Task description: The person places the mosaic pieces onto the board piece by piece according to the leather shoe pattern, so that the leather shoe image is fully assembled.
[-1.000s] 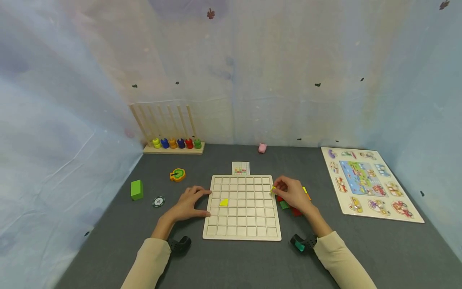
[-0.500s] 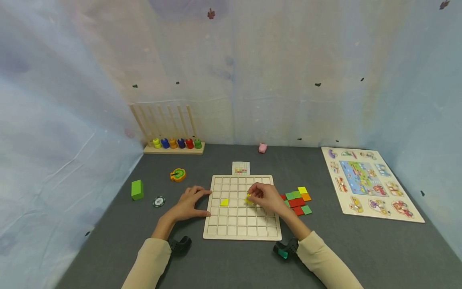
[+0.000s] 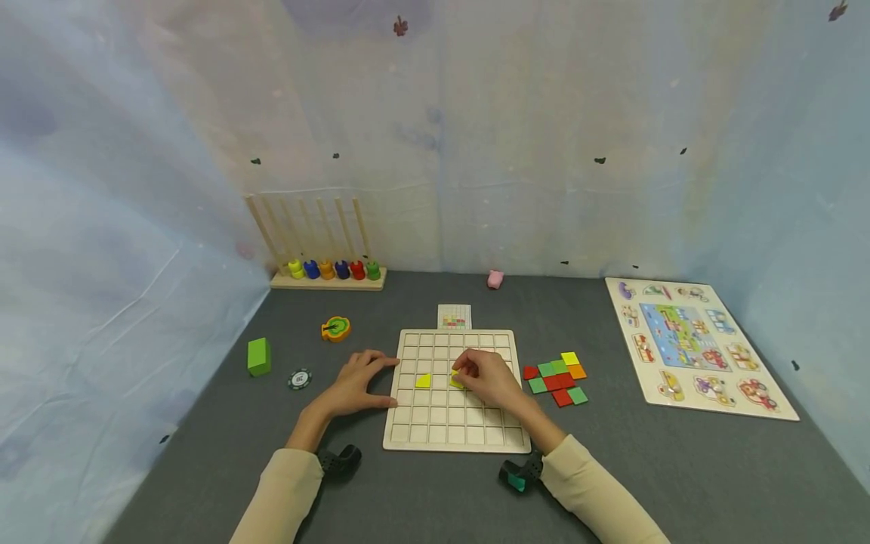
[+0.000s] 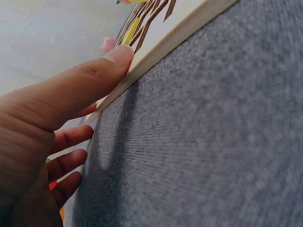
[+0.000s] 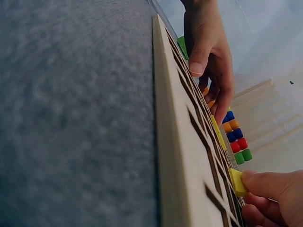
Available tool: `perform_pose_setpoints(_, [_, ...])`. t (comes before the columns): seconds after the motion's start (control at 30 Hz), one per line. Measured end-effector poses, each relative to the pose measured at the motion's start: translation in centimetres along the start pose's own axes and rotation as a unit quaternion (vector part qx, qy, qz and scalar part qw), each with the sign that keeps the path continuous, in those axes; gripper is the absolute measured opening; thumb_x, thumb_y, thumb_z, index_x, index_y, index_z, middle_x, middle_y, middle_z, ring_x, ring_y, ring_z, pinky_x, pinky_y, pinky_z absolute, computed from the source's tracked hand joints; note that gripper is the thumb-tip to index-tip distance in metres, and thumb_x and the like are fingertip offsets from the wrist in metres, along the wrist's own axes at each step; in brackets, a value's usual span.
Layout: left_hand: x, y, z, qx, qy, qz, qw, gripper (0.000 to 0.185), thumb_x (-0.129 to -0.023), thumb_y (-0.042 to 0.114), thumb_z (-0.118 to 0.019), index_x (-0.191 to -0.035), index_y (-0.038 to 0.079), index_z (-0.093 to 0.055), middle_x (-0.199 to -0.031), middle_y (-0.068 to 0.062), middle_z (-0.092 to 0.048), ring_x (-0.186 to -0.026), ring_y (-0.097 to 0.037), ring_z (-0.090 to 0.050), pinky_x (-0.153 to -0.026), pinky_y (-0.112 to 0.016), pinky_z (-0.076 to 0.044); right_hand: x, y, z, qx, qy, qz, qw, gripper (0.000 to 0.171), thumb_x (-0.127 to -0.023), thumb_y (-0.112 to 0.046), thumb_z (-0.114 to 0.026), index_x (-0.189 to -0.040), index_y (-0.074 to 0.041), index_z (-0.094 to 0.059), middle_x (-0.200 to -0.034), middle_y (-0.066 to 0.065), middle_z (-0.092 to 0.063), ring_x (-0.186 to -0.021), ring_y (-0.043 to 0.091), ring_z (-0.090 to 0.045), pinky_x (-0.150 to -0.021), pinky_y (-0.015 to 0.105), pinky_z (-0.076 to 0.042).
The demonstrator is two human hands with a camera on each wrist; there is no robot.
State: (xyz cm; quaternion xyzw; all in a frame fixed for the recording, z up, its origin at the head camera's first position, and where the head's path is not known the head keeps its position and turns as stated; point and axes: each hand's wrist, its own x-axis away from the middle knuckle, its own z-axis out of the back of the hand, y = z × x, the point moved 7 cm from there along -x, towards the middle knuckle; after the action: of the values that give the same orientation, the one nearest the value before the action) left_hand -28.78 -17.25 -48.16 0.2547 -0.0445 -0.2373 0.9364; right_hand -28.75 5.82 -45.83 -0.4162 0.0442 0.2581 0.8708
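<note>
Grey felt is covering the table (image 3: 680, 468), w/ pale blue sheeting hanging behind it. Near the front-centre a wooden grid board (image 3: 454, 423) is lying flat. Right hand (image 3: 488, 380) is reaching over the board's middle, fingers curled, pinching a yellow tile (image 3: 457, 380) at a cell approx mid-board; in the right wrist view the tile (image 5: 238, 182) is sitting at the fingertips, just over the grid. Another yellow piece (image 3: 423, 381) is lying in a cell just left of it. Left hand (image 3: 356, 384) is resting on the felt, fingers straight, thumb (image 4: 102, 71) pressing against the board's left edge. Loose tiles (image 3: 557, 378), red, green, yellow & orange, are lying just right of the board. A pattern card (image 3: 453, 316) is lying at the board's far edge. Farther off: bead rack (image 3: 326, 270), green block (image 3: 257, 357), peg puzzle (image 3: 693, 344).
</note>
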Motion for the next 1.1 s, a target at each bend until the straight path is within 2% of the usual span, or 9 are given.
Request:
perform_pose_setpoints(0.27, [0.1,0.3,0.1,0.005,0.003,-0.002,1.0,0.075,-0.072,0.051,-0.074,-0.135,0.02,-0.05,-0.127,-0.005,-0.043,-0.115,-0.027,-0.036,-0.096,-0.054,-0.029,0.4,-0.2,-0.1,0.044,0.017,-0.001,0.999,0.006,-0.079,-0.015,-0.075,-0.082,-0.013,-0.07,-0.072,-0.007,-0.061,-0.059,0.002,-0.051,-0.056,0.02,-0.043])
perform_pose_setpoints(0.57, [0.0,0.3,0.0,0.005,0.001,0.0,1.0,0.075,-0.072,0.053,-0.074,-0.136,0.022,-0.049,-0.127,-0.005,-0.043,-0.115,-0.027,-0.036,-0.096,-0.054,-0.029,0.6,-0.7,0.0,0.073,0.025,0.027,0.997,0.003,-0.079,-0.013,-0.075,-0.081,-0.01,-0.073,-0.075,-0.006,-0.063,-0.063,0.003,-0.052,-0.057,0.02,-0.042])
perform_pose_setpoints(0.7, [0.0,0.1,0.0,0.0,0.002,-0.003,1.0,0.075,-0.072,0.053,-0.074,-0.136,0.021,-0.049,-0.127,-0.005,-0.043,-0.116,-0.028,-0.036,-0.096,-0.054,-0.029,0.8,-0.7,0.1,0.059,-0.007,0.049,0.997,0.008,-0.081,-0.011,-0.073,-0.088,-0.01,-0.073,-0.081,-0.003,-0.066,-0.068,0.004,-0.055,-0.061,0.02,-0.044])
perform_pose_setpoints(0.83, [0.1,-0.1,-0.1,-0.001,0.002,0.003,1.0,0.076,-0.072,0.053,-0.074,-0.136,0.021,-0.049,-0.128,-0.005,-0.043,-0.117,-0.028,-0.035,-0.097,-0.054,-0.028,1.4,-1.0,0.9,0.027,-0.043,0.094,0.994,0.015,-0.083,-0.009,-0.069,-0.098,-0.006,-0.071,-0.089,0.003,-0.067,-0.072,0.007,-0.055,-0.063,0.022,-0.045])
perform_pose_setpoints(0.97, [0.1,-0.1,-0.1,-0.004,0.001,0.009,0.9999,0.077,-0.072,0.054,-0.074,-0.137,0.022,-0.048,-0.128,-0.005,-0.043,-0.117,-0.027,-0.035,-0.098,-0.054,-0.027,2.1,-0.5,2.4,0.014,-0.042,0.125,0.991,0.016,-0.085,-0.007,-0.067,-0.101,-0.005,-0.07,-0.091,0.006,-0.066,-0.073,0.01,-0.057,-0.064,0.025,-0.047])
perform_pose_setpoints(1.1, [0.0,0.0,-0.1,-0.006,0.003,0.008,0.9999,0.077,-0.071,0.054,-0.074,-0.136,0.022,-0.049,-0.128,-0.005,-0.043,-0.116,-0.028,-0.036,-0.097,-0.054,-0.028,2.9,0.6,4.5,0.007,-0.032,0.113,0.993,0.016,-0.086,-0.007,-0.066,-0.101,-0.003,-0.069,-0.094,0.007,-0.066,-0.076,0.012,-0.06,-0.065,0.025,-0.048])
